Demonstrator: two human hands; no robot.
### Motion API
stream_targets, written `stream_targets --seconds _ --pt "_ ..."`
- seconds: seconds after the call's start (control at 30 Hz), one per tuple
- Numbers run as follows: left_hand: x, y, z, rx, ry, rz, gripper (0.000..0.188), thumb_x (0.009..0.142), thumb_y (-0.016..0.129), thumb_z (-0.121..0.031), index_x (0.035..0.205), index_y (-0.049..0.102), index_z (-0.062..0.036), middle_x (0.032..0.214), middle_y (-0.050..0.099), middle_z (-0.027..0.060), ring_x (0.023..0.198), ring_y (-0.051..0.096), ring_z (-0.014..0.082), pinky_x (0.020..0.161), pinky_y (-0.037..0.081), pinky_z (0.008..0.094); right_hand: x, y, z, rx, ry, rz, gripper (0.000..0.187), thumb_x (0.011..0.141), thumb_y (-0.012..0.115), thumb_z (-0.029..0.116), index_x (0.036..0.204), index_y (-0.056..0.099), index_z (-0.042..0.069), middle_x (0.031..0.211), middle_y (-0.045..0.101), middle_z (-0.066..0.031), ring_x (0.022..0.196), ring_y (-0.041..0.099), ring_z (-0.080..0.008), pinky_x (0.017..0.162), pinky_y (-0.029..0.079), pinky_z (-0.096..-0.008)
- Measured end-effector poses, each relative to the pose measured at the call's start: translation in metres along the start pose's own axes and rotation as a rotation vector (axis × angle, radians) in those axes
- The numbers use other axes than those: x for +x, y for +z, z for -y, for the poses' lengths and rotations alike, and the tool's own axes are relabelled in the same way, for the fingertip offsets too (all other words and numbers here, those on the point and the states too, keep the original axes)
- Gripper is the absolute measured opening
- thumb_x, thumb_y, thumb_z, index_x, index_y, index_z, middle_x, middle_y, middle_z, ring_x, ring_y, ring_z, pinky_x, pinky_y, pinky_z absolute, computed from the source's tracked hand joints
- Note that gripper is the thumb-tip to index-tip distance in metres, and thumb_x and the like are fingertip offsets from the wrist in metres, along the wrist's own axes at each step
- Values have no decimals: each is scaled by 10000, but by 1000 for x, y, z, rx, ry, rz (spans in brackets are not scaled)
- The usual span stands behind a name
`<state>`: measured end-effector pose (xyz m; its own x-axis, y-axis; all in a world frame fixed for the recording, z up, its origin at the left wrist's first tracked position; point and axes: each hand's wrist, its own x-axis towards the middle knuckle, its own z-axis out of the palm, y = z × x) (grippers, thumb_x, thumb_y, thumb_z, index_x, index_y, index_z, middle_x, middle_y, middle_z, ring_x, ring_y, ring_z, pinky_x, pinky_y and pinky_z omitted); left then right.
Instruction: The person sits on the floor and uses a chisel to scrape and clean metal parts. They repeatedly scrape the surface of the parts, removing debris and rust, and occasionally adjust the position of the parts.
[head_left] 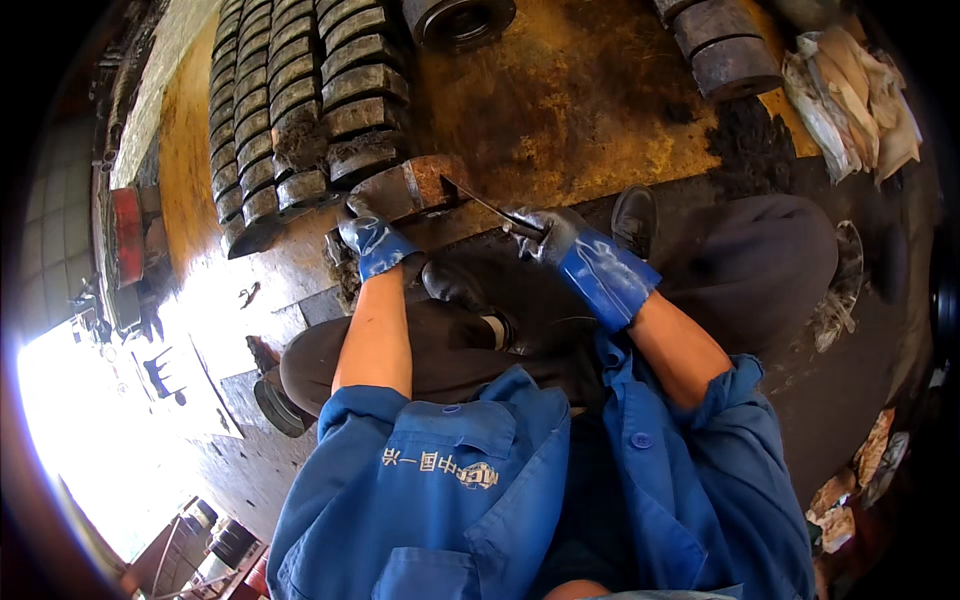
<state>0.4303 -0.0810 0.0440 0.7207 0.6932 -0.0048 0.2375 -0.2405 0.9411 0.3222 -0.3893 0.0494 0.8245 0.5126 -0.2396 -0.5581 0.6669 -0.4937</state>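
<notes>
On the brown-stained worktop lies a short thick metal ring, its end face rusty brown, joined or pressed against another dark ring to its left. My left hand, in a greasy blue rubber glove, curls its fingers at the near left end of these rings. My right hand, gloved alike, is closed around the dark handle of a thin scraper-like tool. The tool's narrow tip reaches the rusty end face; its exact kind is hard to make out.
Long rows of ribbed metal rings stretch away at the far left. A big round part stands behind. Stacked cylinders, dark shavings and crumpled pale cloth are at the right. My folded legs sit close to the edge.
</notes>
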Motion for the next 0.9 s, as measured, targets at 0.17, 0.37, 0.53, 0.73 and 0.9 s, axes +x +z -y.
stream_targets --seconds 0.17,0.37,0.53,0.73,0.9 --pt "1 -8 9 -14 -4 -16 442 1020 616 -373 1143 686 47 1032 739 189 852 696 297 742 589 414 -15 33 11 -1580 -612 69 328 975 525 25 1295 583 -11 1156 685 -148 942 719 -213 651 587 -232" --pt "7 2 10 -17 30 19 426 1021 611 -357 1131 693 46 1021 742 193 846 698 304 739 589 415 -11 21 29 -1365 -134 90 459 972 551 2 1425 496 44 1265 658 -168 1094 706 -261 617 560 -212" --pt "9 -12 19 25 52 -2 413 1021 608 -344 1121 698 46 1013 744 196 840 700 310 736 589 416 1 97 70 -1672 298 -73 333 1007 554 151 1311 618 31 1185 694 -149 785 692 -189 622 590 -266" --pt "11 -3 16 28 90 21 398 1022 603 -329 1109 705 45 1003 747 199 834 702 317 732 590 417 29 -7 27 547 17 218 424 860 565 124 1202 561 -126 876 669 -202 585 652 -216 526 600 -283" --pt "7 -1 17 -40 21 -24 389 1018 608 -322 1124 700 41 1027 744 208 857 704 328 745 589 421 25 23 47 270 216 -170 373 1023 515 142 1330 547 -66 898 670 -165 643 624 -162 555 582 -251"
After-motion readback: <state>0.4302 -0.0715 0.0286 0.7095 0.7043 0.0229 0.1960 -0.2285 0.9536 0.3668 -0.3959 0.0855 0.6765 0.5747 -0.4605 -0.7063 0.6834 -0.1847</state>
